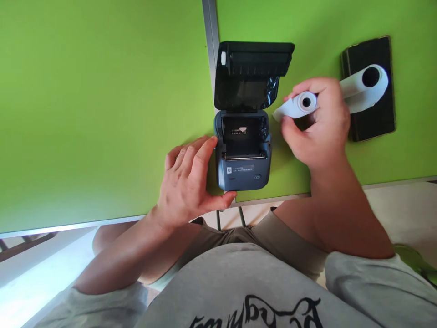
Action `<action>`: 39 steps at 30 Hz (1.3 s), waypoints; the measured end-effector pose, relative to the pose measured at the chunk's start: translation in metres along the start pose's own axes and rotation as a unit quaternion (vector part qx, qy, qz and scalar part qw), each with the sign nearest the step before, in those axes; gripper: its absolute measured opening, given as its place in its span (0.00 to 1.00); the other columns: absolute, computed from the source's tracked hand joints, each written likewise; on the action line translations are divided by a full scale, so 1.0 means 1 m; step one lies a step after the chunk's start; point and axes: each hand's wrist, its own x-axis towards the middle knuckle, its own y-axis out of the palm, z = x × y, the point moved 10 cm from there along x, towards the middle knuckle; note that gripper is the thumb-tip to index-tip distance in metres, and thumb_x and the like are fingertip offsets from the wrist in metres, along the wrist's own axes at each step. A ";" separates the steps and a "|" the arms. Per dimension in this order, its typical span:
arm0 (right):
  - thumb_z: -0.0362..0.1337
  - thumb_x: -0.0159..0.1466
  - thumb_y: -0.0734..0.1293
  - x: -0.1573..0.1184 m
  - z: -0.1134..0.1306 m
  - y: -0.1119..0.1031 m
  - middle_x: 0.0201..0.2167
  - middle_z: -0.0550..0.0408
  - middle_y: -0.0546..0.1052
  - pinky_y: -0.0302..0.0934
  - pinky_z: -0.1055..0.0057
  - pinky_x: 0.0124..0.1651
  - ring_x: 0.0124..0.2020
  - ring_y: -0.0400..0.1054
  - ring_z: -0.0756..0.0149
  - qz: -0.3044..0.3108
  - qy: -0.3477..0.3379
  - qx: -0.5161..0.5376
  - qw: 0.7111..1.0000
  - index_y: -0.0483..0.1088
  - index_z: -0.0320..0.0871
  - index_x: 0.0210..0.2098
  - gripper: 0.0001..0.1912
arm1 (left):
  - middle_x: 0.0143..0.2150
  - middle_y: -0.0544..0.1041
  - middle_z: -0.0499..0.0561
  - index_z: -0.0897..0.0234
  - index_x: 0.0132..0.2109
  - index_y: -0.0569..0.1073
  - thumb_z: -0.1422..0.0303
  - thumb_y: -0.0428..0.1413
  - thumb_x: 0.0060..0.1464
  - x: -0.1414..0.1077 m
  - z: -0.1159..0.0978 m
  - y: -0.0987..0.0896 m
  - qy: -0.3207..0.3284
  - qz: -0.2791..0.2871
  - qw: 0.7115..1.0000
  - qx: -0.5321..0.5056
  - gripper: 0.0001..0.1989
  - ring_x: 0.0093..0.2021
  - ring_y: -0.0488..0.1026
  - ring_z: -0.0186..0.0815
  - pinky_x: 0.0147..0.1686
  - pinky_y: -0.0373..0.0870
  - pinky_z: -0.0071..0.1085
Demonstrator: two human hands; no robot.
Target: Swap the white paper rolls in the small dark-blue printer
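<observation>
Gripping is done by the right hand (327, 123): its thumb and fingers are clamped on a white paper roll (301, 105), the dark core hole facing up. The roll's loose end (280, 112) is pinched near the fingertips and pointed left. A looped white strip (355, 91) is seen past the knuckles; whether it is joined to the roll is hidden by the hand.

The left hand (184, 182) is spread, thumb and fingers apart, not clamped; the near-left corner of a dark blue printer (243, 180) is braced by it. The roll is located just right of the printer, outside its bay (243, 143). The lid (251, 75) is swung fully back, so the bay is exposed.

Farther right, a dark phone (372, 120) is overlapped by the looped strip. All is laid out on a green desk (102, 114), crossed by a metal seam (210, 25) behind the printer.

Step in hand (judged): the loose end is being managed beside the raised lid. For the next move, a firm pinch on that end and a steadied printer are judged to be called for.
</observation>
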 end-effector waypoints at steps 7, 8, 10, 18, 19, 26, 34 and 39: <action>0.39 0.61 0.69 0.002 0.006 -0.004 0.42 0.51 0.76 0.70 0.49 0.53 0.47 0.73 0.52 0.002 -0.026 -0.053 0.998 0.70 0.54 0.50 0.17 | 0.62 0.75 0.65 0.61 0.72 0.53 0.35 0.51 0.57 0.000 -0.002 -0.001 0.005 -0.006 1.000 0.003 0.48 0.59 0.75 0.52 0.59 0.65 0.47; 0.38 0.61 0.68 0.002 0.005 -0.003 0.44 0.51 0.76 0.70 0.50 0.53 0.47 0.73 0.52 0.003 -0.020 -0.042 0.999 0.69 0.54 0.52 0.19 | 0.62 0.75 0.65 0.61 0.72 0.53 0.35 0.51 0.57 0.001 -0.002 -0.001 0.005 -0.005 1.000 0.003 0.48 0.59 0.75 0.52 0.59 0.65 0.47; 0.35 0.61 0.67 0.001 0.003 0.000 0.47 0.50 0.75 0.70 0.51 0.54 0.48 0.73 0.53 0.017 -0.016 -0.013 1.000 0.66 0.55 0.57 0.24 | 0.62 0.75 0.64 0.61 0.72 0.52 0.35 0.51 0.57 0.001 -0.002 0.000 0.004 -0.002 1.000 0.003 0.48 0.59 0.75 0.53 0.59 0.65 0.48; 0.41 0.61 0.70 0.001 0.004 -0.003 0.41 0.52 0.72 0.68 0.49 0.54 0.45 0.71 0.53 -0.004 -0.025 -0.031 0.999 0.70 0.52 0.48 0.16 | 0.63 0.75 0.63 0.60 0.73 0.51 0.35 0.53 0.55 0.000 0.000 0.000 0.000 0.001 1.000 0.001 0.49 0.60 0.75 0.53 0.59 0.65 0.48; 0.41 0.61 0.70 0.002 0.006 -0.002 0.39 0.53 0.72 0.69 0.49 0.52 0.44 0.71 0.53 -0.001 -0.030 -0.036 0.999 0.70 0.52 0.47 0.14 | 0.63 0.75 0.63 0.60 0.73 0.51 0.35 0.53 0.55 0.000 0.000 0.000 0.000 0.001 1.000 0.000 0.49 0.60 0.75 0.53 0.59 0.65 0.48; 0.31 0.56 0.69 0.001 0.005 -0.003 0.39 0.51 0.73 0.67 0.48 0.53 0.45 0.71 0.51 -0.013 -0.027 -0.072 0.997 0.70 0.52 0.46 0.18 | 0.63 0.75 0.64 0.61 0.73 0.52 0.35 0.52 0.56 0.000 -0.001 0.000 0.002 -0.004 1.000 0.003 0.49 0.60 0.75 0.54 0.59 0.65 0.47; 0.28 0.51 0.66 -0.001 -0.008 -0.004 0.45 0.50 0.73 0.67 0.50 0.53 0.48 0.72 0.51 0.002 -0.003 -0.003 1.000 0.65 0.53 0.51 0.29 | 0.62 0.75 0.65 0.61 0.72 0.53 0.35 0.50 0.58 0.001 -0.002 -0.002 0.009 -0.011 1.000 0.003 0.47 0.60 0.75 0.53 0.59 0.65 0.48; 0.29 0.51 0.68 0.000 0.002 -0.004 0.42 0.52 0.72 0.68 0.54 0.49 0.45 0.70 0.55 -0.001 -0.025 -0.025 0.999 0.67 0.52 0.47 0.25 | 0.62 0.76 0.65 0.63 0.72 0.54 0.35 0.51 0.58 0.000 -0.002 -0.002 0.009 -0.013 1.000 -0.001 0.48 0.60 0.75 0.54 0.58 0.65 0.48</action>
